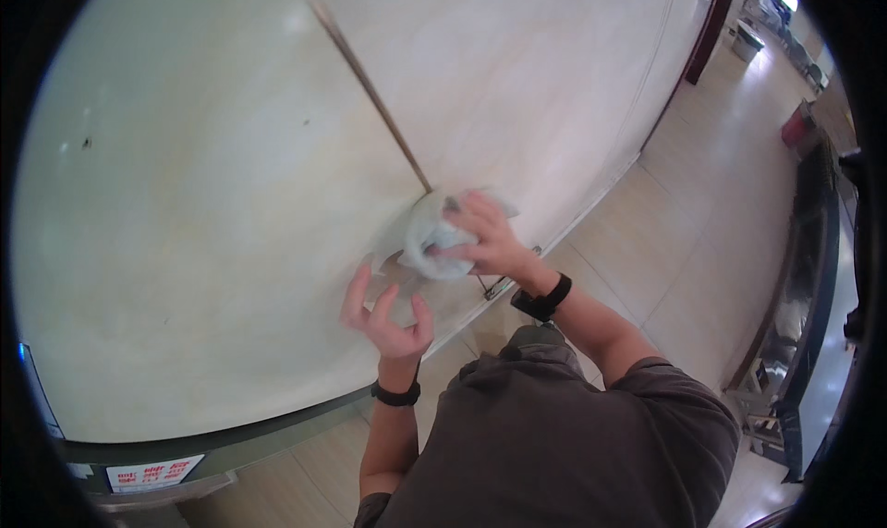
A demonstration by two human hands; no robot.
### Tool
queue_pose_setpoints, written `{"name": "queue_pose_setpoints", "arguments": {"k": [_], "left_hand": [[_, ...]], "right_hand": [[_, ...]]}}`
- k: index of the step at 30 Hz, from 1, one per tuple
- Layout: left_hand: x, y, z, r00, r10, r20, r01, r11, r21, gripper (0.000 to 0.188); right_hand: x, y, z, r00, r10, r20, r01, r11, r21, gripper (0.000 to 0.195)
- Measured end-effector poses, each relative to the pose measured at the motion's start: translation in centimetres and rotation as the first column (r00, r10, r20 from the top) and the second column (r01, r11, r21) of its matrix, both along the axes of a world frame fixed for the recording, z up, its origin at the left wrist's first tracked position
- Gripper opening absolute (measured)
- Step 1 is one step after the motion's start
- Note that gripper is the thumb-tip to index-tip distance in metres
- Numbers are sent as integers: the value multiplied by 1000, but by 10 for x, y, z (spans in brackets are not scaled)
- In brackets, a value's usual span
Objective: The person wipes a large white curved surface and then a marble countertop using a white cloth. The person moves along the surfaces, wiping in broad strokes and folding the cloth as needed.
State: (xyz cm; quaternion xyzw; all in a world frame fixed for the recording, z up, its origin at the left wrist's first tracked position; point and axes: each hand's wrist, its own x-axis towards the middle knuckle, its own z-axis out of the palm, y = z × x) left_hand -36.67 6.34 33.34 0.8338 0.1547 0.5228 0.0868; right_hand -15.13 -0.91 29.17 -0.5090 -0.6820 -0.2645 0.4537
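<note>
A pale, blurred plastic bag or sheet (440,240) lies bunched over the pale table (208,216), by the near end of a brown seam. My right hand (485,240) grips it, with the fingers bent over its right side. To the lower left, my left hand (391,317) has its fingers spread and curled, holding nothing, close to a thin clear flap. Both wrists wear black bands. Motion blur hides the exact form of the pale thing and what, if anything, is inside it.
The brown seam (367,88) runs across the table surface. Small metal fittings (495,289) sit at the table's near edge. A tiled floor (665,251) stretches to the right, with a red bin (797,122) and a dark-edged counter (811,251) beyond. A sign with red writing (156,474) is at lower left.
</note>
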Motion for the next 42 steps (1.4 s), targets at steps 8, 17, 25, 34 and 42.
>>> {"name": "queue_pose_setpoints", "arguments": {"k": [8,17,25,34,42], "left_hand": [[74,-24,10,987,15,-161,-25,998,-60,43],[87,-37,-3,986,154,65,-149,985,-84,44],[52,-41,8,970,238,-49,-241,967,-81,43],[37,-53,20,959,271,-87,-277,958,-74,42],[-46,-34,25,942,329,-68,-332,943,-28,41]], "right_hand": [[110,-20,-13,979,-134,-152,162,969,187,39],[164,-34,-45,954,-172,-244,221,957,190,48],[93,-16,-46,924,-150,-352,225,957,184,61],[65,-5,-15,930,-27,-366,66,993,94,59],[-28,20,1,939,49,-340,-10,993,116,54]]}}
